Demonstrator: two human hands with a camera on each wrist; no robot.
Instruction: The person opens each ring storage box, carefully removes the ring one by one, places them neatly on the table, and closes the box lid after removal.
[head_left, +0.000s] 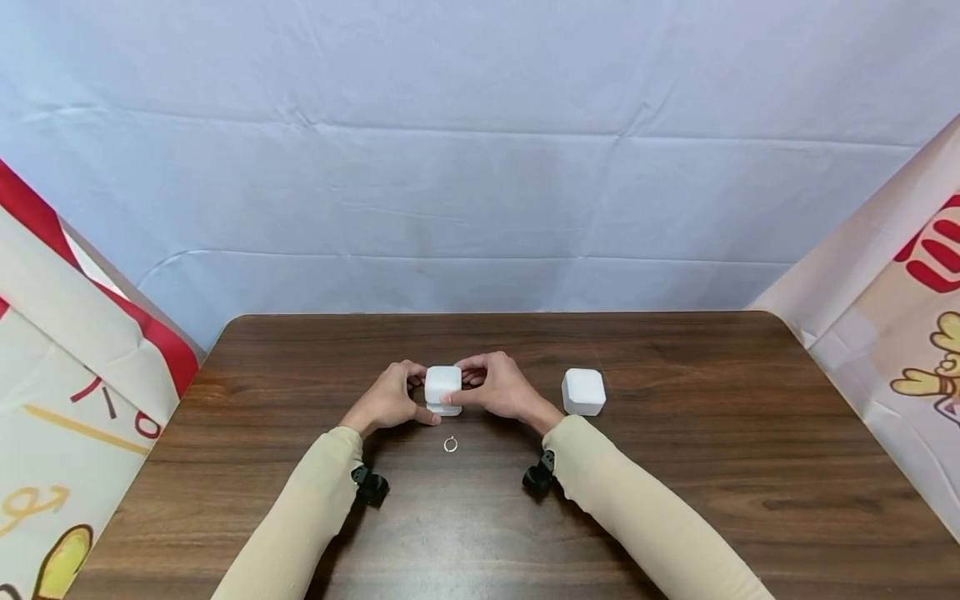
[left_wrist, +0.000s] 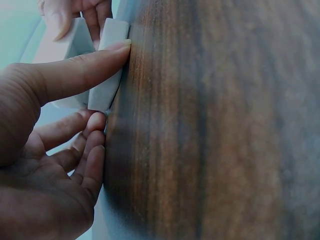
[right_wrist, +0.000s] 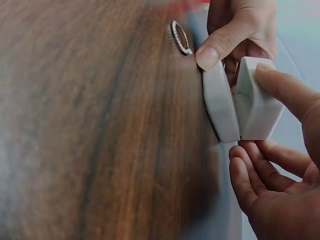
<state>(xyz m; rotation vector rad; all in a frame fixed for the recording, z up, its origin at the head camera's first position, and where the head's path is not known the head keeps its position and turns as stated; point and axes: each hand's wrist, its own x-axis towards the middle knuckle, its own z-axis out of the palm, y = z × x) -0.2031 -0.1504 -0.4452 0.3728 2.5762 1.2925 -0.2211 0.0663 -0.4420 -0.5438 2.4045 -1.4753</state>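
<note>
A small white ring box stands on the table between both hands, its lid [head_left: 442,380] tilted up from its base [right_wrist: 220,107] with a gap along the near side. My left hand [head_left: 391,400] holds the base, thumb at the front and fingers behind. With thumb and fingers my right hand [head_left: 504,390] grips the lid; the right wrist view shows its hollow underside. On the table just in front of the box lies a ring [right_wrist: 178,37] with a row of small bright stones. The inside of the base is hidden.
A second white box [head_left: 583,392], closed, stands to the right, beyond the right forearm. The brown wooden table [head_left: 675,367] ends at a pale cloth backdrop [head_left: 480,192]. Printed cloths hang at both sides. Dark wrist cameras [head_left: 370,486] sit under both sleeves.
</note>
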